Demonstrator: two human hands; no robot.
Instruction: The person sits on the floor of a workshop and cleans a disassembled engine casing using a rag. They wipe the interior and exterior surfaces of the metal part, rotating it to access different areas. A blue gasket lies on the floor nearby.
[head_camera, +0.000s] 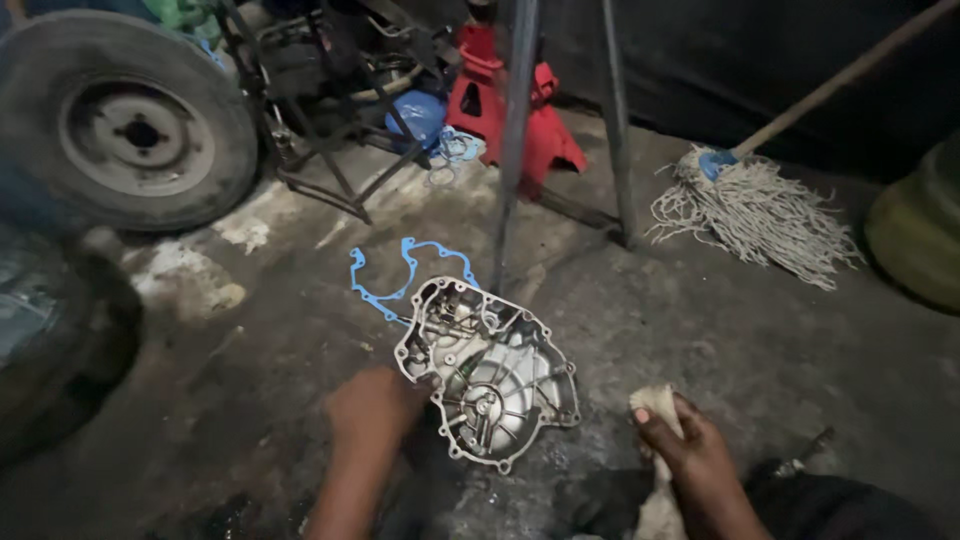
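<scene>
Head view, looking down at a stained concrete floor (250, 400). My left hand (372, 408) is on the near-left edge of a cast aluminium engine cover (490, 372), fingers closed on its rim as far as I can see, though the exact grip is blurred. The cover lies open side up on the floor at centre frame, ribs and bolt holes showing, tilted slightly. My right hand (690, 450) is to the right of the cover, clear of it, grip clamped on a pale rag (655, 402) that sticks out above the fingers and trails down below the hand. A blue gasket (400, 270) lies flat on the floor just behind the cover, its near edge tucked under or touching it; can't tell which. Further back: a wheel with tyre (125, 120) lying at top left, a red jack stand (505, 100) behind a grey metal leg (515, 140), a blue bag (418, 115) beside the stand. A string mop (755, 210) lies at upper right, well apart from both hands.
</scene>
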